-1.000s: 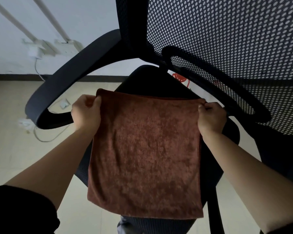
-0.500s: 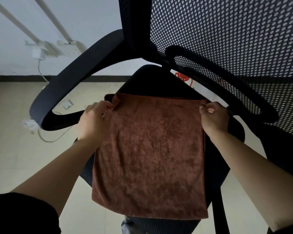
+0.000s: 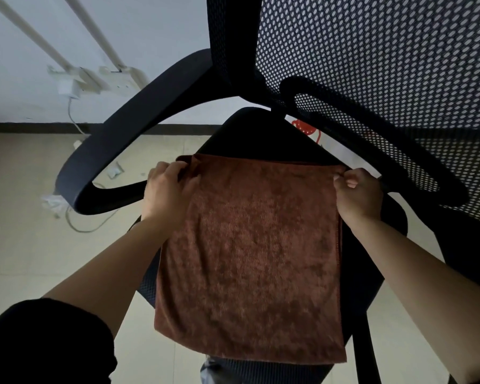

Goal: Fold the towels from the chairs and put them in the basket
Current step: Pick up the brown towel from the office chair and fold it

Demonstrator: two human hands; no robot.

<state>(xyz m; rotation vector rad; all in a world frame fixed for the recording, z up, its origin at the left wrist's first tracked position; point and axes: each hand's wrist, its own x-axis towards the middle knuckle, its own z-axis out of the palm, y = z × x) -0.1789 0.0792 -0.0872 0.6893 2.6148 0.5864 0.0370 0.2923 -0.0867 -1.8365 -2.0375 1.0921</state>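
Note:
A brown towel (image 3: 250, 253) hangs flat in front of me over the seat of a black mesh office chair (image 3: 372, 65). My left hand (image 3: 168, 189) pinches the towel's top left corner, where the fabric is bunched and a back layer shows. My right hand (image 3: 356, 194) grips the top right corner. The towel's lower edge hangs free near the seat's front edge. No basket is in view.
The chair's left armrest (image 3: 128, 151) curves just left of my left hand, its right armrest (image 3: 372, 142) just beyond my right hand. The tall mesh backrest fills the upper right. White cables and a power strip (image 3: 75, 87) lie by the wall on the tiled floor.
My left hand has shifted to the right along the top edge, bunching the top left corner. The towel now hangs slightly narrower. My right hand keeps its grip in about the same place.

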